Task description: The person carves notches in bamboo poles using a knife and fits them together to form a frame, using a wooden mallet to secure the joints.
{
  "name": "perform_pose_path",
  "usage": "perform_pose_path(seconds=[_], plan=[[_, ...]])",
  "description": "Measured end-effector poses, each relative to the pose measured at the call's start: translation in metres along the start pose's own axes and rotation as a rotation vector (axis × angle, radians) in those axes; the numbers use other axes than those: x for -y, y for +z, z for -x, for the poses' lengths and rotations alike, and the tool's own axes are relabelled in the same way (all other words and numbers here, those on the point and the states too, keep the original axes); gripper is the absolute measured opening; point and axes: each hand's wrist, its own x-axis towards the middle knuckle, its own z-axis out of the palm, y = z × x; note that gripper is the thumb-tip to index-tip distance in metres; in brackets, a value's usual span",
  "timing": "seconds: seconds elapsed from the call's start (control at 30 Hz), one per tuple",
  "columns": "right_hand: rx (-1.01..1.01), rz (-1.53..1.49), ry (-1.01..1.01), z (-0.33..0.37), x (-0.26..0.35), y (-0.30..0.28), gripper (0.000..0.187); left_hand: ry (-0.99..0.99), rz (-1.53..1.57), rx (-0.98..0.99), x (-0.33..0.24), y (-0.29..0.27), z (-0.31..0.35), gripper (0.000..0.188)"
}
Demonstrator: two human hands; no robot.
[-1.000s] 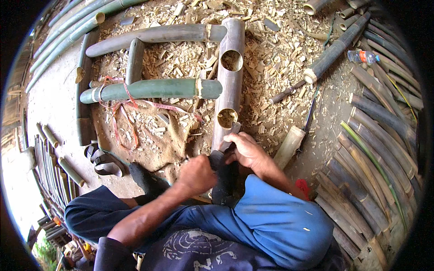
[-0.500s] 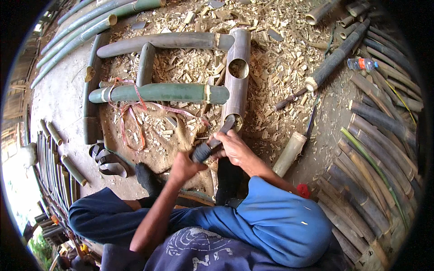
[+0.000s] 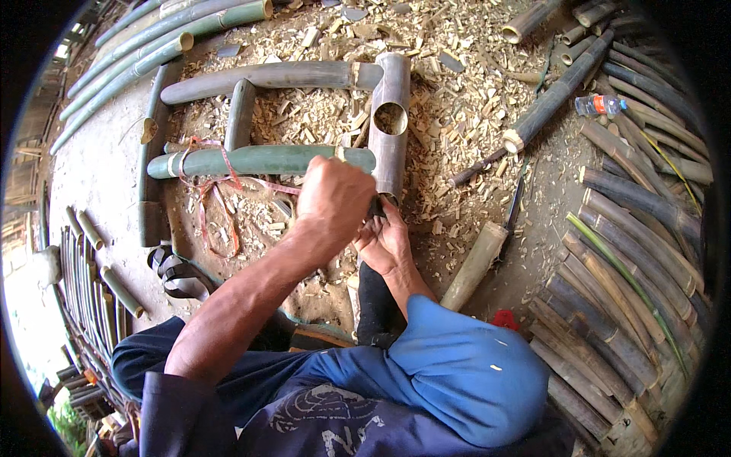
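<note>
My left hand [image 3: 333, 198] is a closed fist above the right end of a green bamboo rail [image 3: 266, 161], wrapped round the handle of a broad-bladed knife [image 3: 375, 206]. Only a dark bit of the knife shows between my hands; its tip is hidden. Lower down, my right hand [image 3: 387, 242] is closed about the knife's blade part, at the near end of a thick bamboo post [image 3: 390, 164]. That post has a round hole in its upper side, and two rails join it. The hole at its near end is mostly covered by my hands.
Wood chips [image 3: 457, 114] litter the ground around the bamboo frame. A cut bamboo piece [image 3: 476, 266] and a long dark blade [image 3: 516, 202] lie to the right, beside stacked bamboo lengths [image 3: 609, 320]. A plastic bottle [image 3: 600, 105] and sandals [image 3: 179, 273] lie farther out.
My left hand has moved up and forward, turning the knife more upright, its handle now covered by the fist. My right hand has shifted slightly, staying by the post's near end.
</note>
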Motion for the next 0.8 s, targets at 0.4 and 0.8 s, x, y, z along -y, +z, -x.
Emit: perform_pose_path(seconds=[0.4,0.8], plan=[[-0.179,0.658,0.020,0.010,-0.010,0.050,0.025,-0.447,0.529,0.205,0.048,0.054,0.045,0.033],[0.004,0.720,-0.050,0.024,0.003,-0.041,0.029,0.000,0.117,0.143,-0.028,0.010,0.028,0.017]])
